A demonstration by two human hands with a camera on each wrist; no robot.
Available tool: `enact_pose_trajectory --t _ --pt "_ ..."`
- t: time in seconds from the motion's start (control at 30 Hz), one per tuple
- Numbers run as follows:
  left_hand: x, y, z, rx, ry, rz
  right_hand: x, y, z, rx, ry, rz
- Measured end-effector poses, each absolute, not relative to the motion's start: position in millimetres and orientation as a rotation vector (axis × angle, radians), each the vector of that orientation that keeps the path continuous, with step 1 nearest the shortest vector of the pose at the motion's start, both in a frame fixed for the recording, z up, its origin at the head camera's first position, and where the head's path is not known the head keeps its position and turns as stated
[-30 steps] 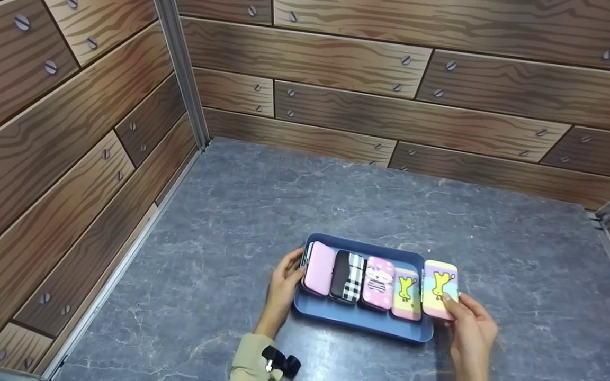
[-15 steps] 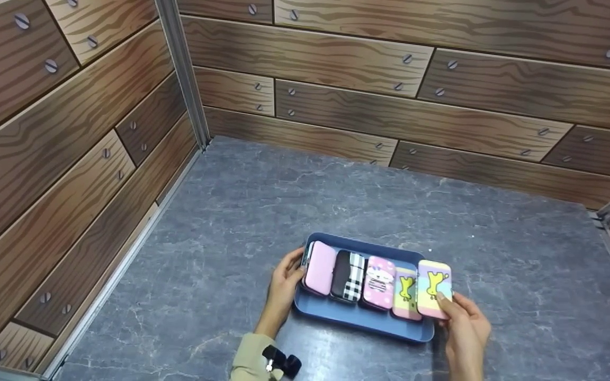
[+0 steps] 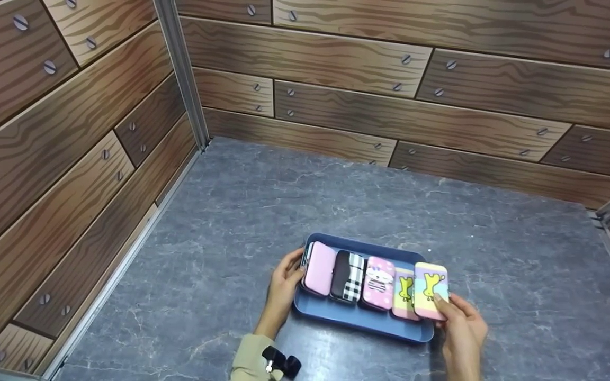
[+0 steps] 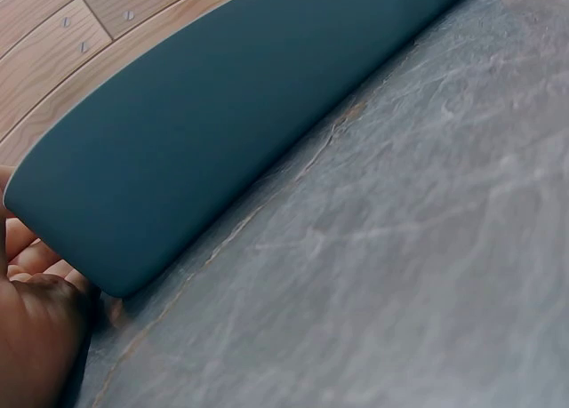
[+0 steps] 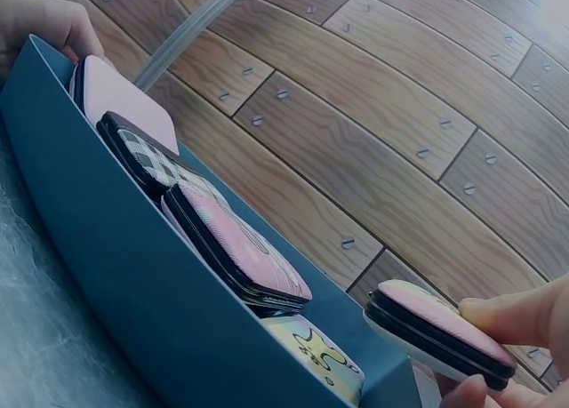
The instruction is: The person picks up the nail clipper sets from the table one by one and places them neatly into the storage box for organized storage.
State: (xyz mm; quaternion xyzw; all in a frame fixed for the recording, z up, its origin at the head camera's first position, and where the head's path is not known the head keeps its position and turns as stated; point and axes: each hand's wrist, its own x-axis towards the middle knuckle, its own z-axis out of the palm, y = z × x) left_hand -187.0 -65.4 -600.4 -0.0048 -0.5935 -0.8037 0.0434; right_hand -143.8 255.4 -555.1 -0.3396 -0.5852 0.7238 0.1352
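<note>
Over the right end of a blue tray (image 3: pixel 358 323), my right hand (image 3: pixel 464 328) pinches a small flat case (image 3: pixel 430 278) with pastel stripes and a yellow cartoon animal. The right wrist view shows this held case (image 5: pixel 436 324) tilted, its dark edge seam visible, raised above the tray. A matching striped case (image 3: pixel 403 296) lies in the tray, partly hidden beneath it. Alongside stand a pink case with a cartoon face (image 3: pixel 378 286), a black-and-checked case (image 3: pixel 348 275) and a plain pink case (image 3: pixel 320 267). My left hand (image 3: pixel 282 283) grips the tray's left end, thumb at the rim.
The tray rests on a grey marbled table (image 3: pixel 294 196). Wood-patterned panels (image 3: pixel 337 100) rise at the back and left, joined by a metal corner post (image 3: pixel 183 79). A black strapped device (image 3: pixel 281 362) sits at the left sleeve.
My right hand has brought the striped case leftward from beyond the tray's right edge, so it now overlaps the matching case. The left hand and the tray have stayed in place.
</note>
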Motion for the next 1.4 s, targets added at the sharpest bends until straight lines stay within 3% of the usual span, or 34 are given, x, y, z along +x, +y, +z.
enact_pose_trajectory --t 0.33,1.4 --pt "-187.0 -65.4 -601.6 -0.032 -1.809 -2.459 -137.8 243.6 -537.5 -0.995 -1.804 2.079" --pt "-186.9 -65.8 -601.3 -0.025 -1.823 -2.461 -139.3 227.1 -541.8 -0.900 -2.031 1.633"
